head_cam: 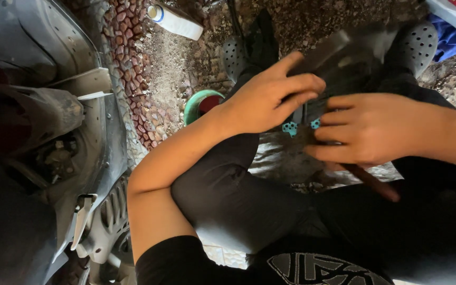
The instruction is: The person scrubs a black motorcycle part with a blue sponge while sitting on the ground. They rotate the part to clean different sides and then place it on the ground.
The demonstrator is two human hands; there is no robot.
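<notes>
Crouched beside a scooter's grey underbody [54,158], we hold a dark, motion-blurred glove-like piece of fabric [339,68] between our knees, over the pebbled ground [186,68]. Our left hand [270,100] lies across it with the fingers spread and curled over its near edge; our right hand [370,129] presses in from the other side, fingers straight and close together, pinching the lower edge where small turquoise dotted patches [291,128] show. Both hands are partly closed on the fabric, not flat open.

We judge the piece light and limp: it folds and bunches under the fingers, so it is likely best gripped at the cuff or hem, with one hand anchoring and the other pulling. The dotted patches look rubbery and would give grip; the rest seems woven and matte. Blur hides its exact outline, and we cannot tell whether it is one glove or two.

Around us: a white plastic bottle [175,21] with a yellow-ringed cap lies on the ground, a green round container [199,103] sits near our left forearm, and grey perforated clogs [412,45] cover our feet. A reddish-brown handle [376,182] pokes out beneath the right hand. The ground is rough, set with reddish stones; the scooter's panels are smooth, hard plastic.
</notes>
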